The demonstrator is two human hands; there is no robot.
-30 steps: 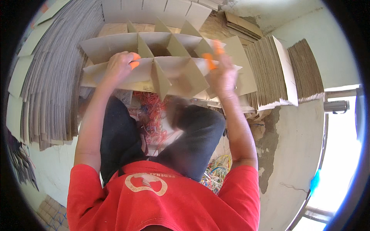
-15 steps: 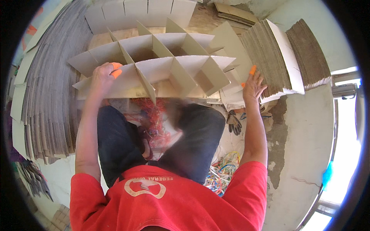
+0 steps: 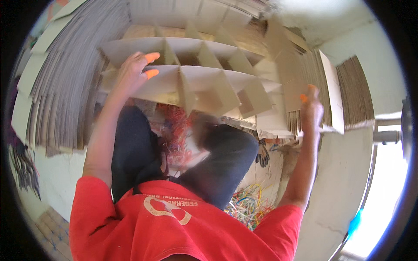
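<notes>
1. My left hand (image 3: pixel 132 73), with orange covers on the thumb and a finger, is at the left part of a pale grey-brown cardboard divider grid; the two covered tips stand apart, one above the other.
2. That grid lies in front of me, beyond my knees: two long upright panels run left to right, crossed by several slanting shorter panels that form open cells.
3. My right hand (image 3: pixel 311 114), also with orange-covered tips, is well to the right of the grid, at the lower end of a flat brown cardboard panel (image 3: pixel 286 65). The area is blurred, so I cannot tell whether my fingers are clamped on it.
4. Just beside that hand is a stack of upright brown cardboard sheets (image 3: pixel 355 89), and a tall stack of grey-brown cardboard sheets (image 3: pixel 65 93) stands on my left.
5. Tangled red plastic strands (image 3: pixel 174 130) lie between my dark-trousered legs.
6. A dark glove (image 3: pixel 262 156) is beyond my right knee, and a multicoloured heap of thin strips (image 3: pixel 249 205) lies beside my right thigh.
</notes>
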